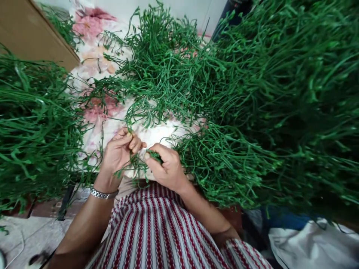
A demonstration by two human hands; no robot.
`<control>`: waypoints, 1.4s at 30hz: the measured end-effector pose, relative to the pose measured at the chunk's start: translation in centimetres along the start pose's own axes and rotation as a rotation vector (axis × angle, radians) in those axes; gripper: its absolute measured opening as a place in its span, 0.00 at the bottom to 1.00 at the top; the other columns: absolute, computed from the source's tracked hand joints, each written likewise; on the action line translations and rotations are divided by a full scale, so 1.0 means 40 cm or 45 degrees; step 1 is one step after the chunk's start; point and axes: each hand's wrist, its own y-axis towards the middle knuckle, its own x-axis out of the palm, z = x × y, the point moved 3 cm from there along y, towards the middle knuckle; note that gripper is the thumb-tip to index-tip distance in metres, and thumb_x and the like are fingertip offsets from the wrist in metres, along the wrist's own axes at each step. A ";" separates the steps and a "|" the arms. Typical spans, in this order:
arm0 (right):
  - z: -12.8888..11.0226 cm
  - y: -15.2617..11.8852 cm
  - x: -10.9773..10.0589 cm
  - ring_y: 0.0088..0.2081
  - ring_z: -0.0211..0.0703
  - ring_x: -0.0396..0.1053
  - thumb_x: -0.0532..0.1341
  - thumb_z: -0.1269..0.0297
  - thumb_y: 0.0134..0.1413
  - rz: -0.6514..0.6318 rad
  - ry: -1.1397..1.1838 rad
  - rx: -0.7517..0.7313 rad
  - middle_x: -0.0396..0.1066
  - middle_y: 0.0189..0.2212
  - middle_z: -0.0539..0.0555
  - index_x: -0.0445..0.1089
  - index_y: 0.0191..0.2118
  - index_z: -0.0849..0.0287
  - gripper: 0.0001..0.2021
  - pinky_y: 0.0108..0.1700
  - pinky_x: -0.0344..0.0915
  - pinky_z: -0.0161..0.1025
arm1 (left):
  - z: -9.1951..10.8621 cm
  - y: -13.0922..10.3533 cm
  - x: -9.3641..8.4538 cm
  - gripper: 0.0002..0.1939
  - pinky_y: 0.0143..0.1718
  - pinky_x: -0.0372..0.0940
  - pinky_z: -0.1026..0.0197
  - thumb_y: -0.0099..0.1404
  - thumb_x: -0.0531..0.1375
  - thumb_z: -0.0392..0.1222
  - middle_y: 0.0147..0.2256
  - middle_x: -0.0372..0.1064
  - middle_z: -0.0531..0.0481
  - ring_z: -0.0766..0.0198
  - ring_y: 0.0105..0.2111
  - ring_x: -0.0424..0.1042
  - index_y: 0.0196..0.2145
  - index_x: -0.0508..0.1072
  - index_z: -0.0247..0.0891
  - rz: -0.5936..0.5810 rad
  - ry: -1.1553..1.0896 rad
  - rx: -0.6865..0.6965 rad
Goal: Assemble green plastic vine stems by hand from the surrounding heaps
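Observation:
Close to my body, over the near edge of the table, both hands work at thin green stems that look like artificial plant parts. My left hand (120,149), with a metal watch on its wrist, is closed in a pinch on a green stem (129,126). Closed fingers of my right hand (165,164) wrap a small bunch of green stems (155,155). More stem ends (137,164) hang between the two hands. The fingertips are near each other; whether the stems are joined is too small to tell.
A large heap of green stems (252,112) rises on the right, another pile (36,130) on the left. Loose stems (168,78) lie across the flower-patterned cloth (98,108). A cardboard box (33,33) stands back left. White fabric (316,243) is low at right.

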 end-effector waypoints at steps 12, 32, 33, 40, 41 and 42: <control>-0.001 -0.010 -0.008 0.25 0.34 0.62 0.51 0.65 0.56 0.091 0.034 0.105 0.64 0.23 0.49 0.60 0.30 0.59 0.06 0.30 0.61 0.32 | 0.001 -0.002 0.007 0.04 0.30 0.65 0.60 0.55 0.54 0.30 0.15 0.55 0.57 0.70 0.17 0.60 0.25 0.63 0.36 0.018 -0.008 0.009; -0.012 0.010 -0.050 0.21 0.33 0.58 0.52 0.63 0.59 0.317 0.081 0.251 0.58 0.20 0.47 0.64 0.39 0.56 0.06 0.24 0.55 0.33 | 0.077 -0.018 0.044 0.05 0.38 0.65 0.54 0.57 0.57 0.36 0.16 0.56 0.57 0.66 0.23 0.65 0.25 0.62 0.39 -0.024 0.067 0.280; -0.014 0.012 -0.054 0.20 0.33 0.57 0.52 0.63 0.59 0.317 0.075 0.268 0.57 0.19 0.46 0.64 0.39 0.56 0.06 0.23 0.54 0.33 | 0.080 -0.015 0.047 0.06 0.39 0.65 0.54 0.56 0.58 0.36 0.16 0.55 0.58 0.67 0.22 0.64 0.25 0.62 0.39 -0.013 0.071 0.301; -0.022 0.034 0.003 0.21 0.31 0.57 0.62 0.59 0.49 -0.038 -0.288 0.235 0.62 0.21 0.46 0.66 0.35 0.59 0.11 0.26 0.56 0.32 | 0.067 -0.019 0.079 0.06 0.39 0.65 0.55 0.58 0.57 0.37 0.16 0.56 0.57 0.67 0.24 0.65 0.26 0.62 0.39 -0.021 0.122 0.335; -0.020 0.035 0.011 0.23 0.32 0.59 0.62 0.59 0.48 -0.087 -0.323 0.228 0.64 0.22 0.47 0.66 0.34 0.59 0.11 0.27 0.57 0.32 | 0.066 -0.020 0.083 0.06 0.39 0.64 0.55 0.58 0.57 0.36 0.16 0.55 0.57 0.67 0.24 0.65 0.26 0.62 0.39 -0.031 0.107 0.343; -0.018 0.035 0.017 0.24 0.33 0.61 0.61 0.60 0.49 -0.119 -0.344 0.221 0.66 0.24 0.48 0.66 0.34 0.60 0.10 0.29 0.58 0.32 | 0.067 -0.021 0.086 0.06 0.39 0.64 0.56 0.58 0.57 0.36 0.16 0.55 0.58 0.67 0.24 0.65 0.26 0.62 0.39 -0.044 0.094 0.352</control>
